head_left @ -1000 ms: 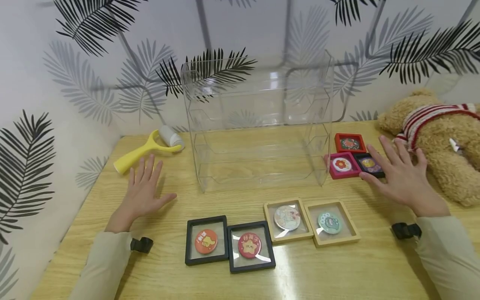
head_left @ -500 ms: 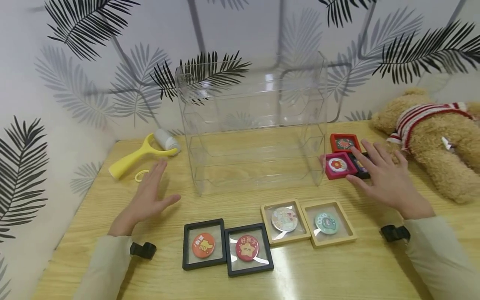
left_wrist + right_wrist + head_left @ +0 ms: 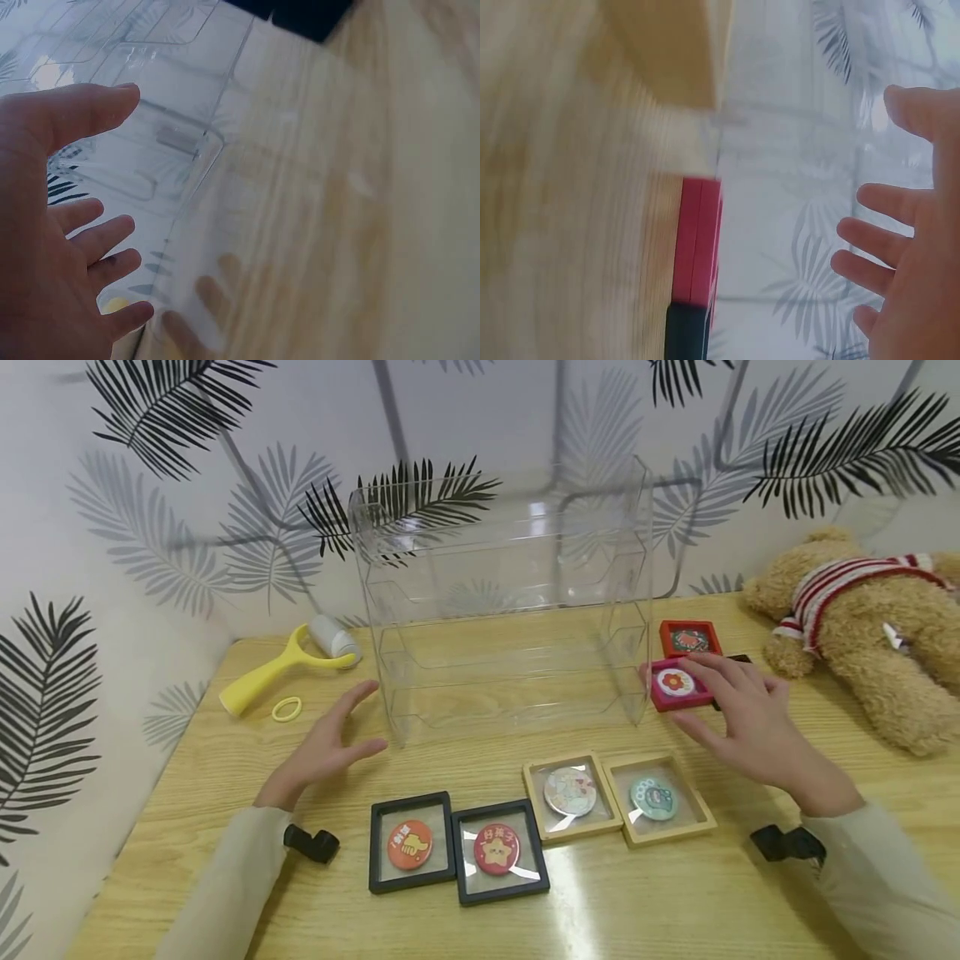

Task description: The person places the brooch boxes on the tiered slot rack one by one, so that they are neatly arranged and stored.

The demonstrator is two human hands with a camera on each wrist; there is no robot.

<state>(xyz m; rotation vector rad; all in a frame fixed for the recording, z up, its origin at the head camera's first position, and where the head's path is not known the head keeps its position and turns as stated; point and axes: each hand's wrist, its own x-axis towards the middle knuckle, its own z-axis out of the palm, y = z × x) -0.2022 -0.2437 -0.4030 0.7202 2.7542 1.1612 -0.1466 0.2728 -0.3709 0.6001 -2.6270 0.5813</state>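
My left hand hovers over the table beside the lower left corner of a clear acrylic rack, fingers extended and thumb apart; nothing is in it. In the left wrist view, the left hand faces the rack's side panel. Above the small frames at the right is my right hand, with bent, spread fingers holding nothing. Nearest to it are a magenta frame with a flower badge and a black frame, mostly hidden by the fingers. Behind them lies a red frame.
Two black frames and two wooden frames with round badges lie in front of the rack. A yellow slingshot-shaped tool, a yellow ring and a white cylinder are at left, a teddy bear at right.
My left hand has moved right, toward the rack, uncovering the yellow ring. The right hand has shifted left over the small frames, its fingers bending more. The frames on the table stay put.
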